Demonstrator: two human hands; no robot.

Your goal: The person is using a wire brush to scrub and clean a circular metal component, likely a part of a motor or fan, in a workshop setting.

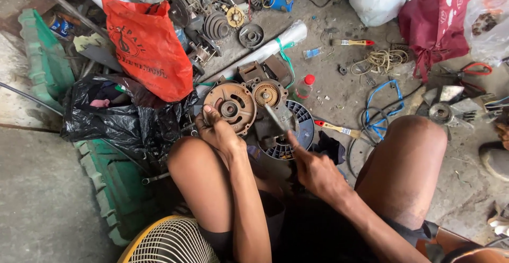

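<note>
In the head view, two hands are working over one round, rust-brown motor housing (pixel 231 107) that is lying on the concrete floor (pixel 47 204) between the person's knees. The left hand (pixel 214 130) is clamping the housing's lower left rim, fingers curled over the edge. The right hand (pixel 313 170) is closing around one thin metal tool (pixel 275 120), a screwdriver or rod as far as can be told. Its long axis is running from lower right to upper left, tip pointing up and left toward the housing and the parts just beside it. The two hands are staying apart, each on its own thing.

The housing is lying flat, its open face turned up to the camera. Touching its right edge, one smaller round part with a copper-coloured centre (pixel 268 93) is sitting. Below these, one dark round fan guard (pixel 297 130) is lying partly under the work.

Around it: one orange plastic bag (pixel 148 46), one black plastic bag (pixel 122 120), one maroon bag (pixel 435 19), two small brushes with yellow handles (pixel 335 128) (pixel 354 42), one loop of blue cable (pixel 383 109), and one yellow fan grille (pixel 169 242) at the bottom edge.
</note>
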